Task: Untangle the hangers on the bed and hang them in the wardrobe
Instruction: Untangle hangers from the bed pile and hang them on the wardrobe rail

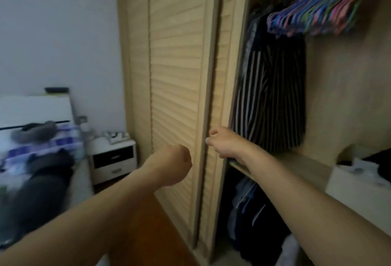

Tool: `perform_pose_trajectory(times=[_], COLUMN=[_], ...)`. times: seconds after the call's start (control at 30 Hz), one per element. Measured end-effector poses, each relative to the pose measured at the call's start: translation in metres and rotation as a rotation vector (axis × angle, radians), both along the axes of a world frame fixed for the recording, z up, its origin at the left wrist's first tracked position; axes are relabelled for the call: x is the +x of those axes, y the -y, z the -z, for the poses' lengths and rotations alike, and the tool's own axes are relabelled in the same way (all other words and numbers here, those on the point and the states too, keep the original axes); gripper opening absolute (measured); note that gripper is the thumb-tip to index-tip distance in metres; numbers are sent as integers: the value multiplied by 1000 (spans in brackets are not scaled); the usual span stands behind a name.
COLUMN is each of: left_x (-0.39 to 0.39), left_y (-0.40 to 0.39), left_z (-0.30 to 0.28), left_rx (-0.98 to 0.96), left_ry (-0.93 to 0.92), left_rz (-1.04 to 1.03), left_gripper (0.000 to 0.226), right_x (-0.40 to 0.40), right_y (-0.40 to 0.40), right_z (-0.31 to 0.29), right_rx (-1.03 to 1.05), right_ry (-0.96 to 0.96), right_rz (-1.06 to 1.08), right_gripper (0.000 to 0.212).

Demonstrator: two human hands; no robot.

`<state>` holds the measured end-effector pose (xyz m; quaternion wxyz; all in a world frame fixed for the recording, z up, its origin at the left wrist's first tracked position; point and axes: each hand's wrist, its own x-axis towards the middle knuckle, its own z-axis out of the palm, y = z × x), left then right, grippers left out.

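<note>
Wooden slatted wardrobe door (179,71) fronts 2 outstretched arms: left hand (171,166) clenched, holding nothing; right hand (224,145) loosely curled, its grasp unclear. Colourful hangers (317,7) hang inside.

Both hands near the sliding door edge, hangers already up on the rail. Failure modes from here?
1. The right hand has its fingers curled at the edge of the louvred door; if the panel slides, they may get pinched.
2. The coloured hangers sit packed tight and look motion-blurred, so one could perhaps slip off or re-tangle.
3. The left hand is a fist holding nothing; the view is too blurred to show whether hangers remain on the bed.
</note>
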<state>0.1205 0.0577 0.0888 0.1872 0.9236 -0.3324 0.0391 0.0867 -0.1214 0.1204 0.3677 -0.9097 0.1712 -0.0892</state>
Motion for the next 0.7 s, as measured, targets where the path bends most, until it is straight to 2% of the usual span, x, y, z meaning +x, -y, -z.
perform_pose_trajectory(times=[0.13,0.27,0.37,0.47,0.57,0.7], left_x=[-11,-32,-59,-89,-112,-129], left_y=[-100,-222,-332,-431,-524,-591], left_z=[33,93,176,255,324,378], left_rx=[-44,-138,-147,-171,-241,-339], left_ry=[-95,-212,-387,-542,-684,-851], left_rz=[-163,-388,-549,-729,-901,-1019], left_gripper=[26,24,22,21,21,20], right_x=[16,28,22,17,15,2], right_y=[-96,-215,-320,-406,-490,-541], right_z=[46,113,180,250,331,411], right_rx=[117,199,257,292,306,343], right_ry=[76,-37,-198,-365,-561,-773], right_rz=[-115,-282,-419,-455,-471,-425], right_gripper=[22,14,12,19,13,10])
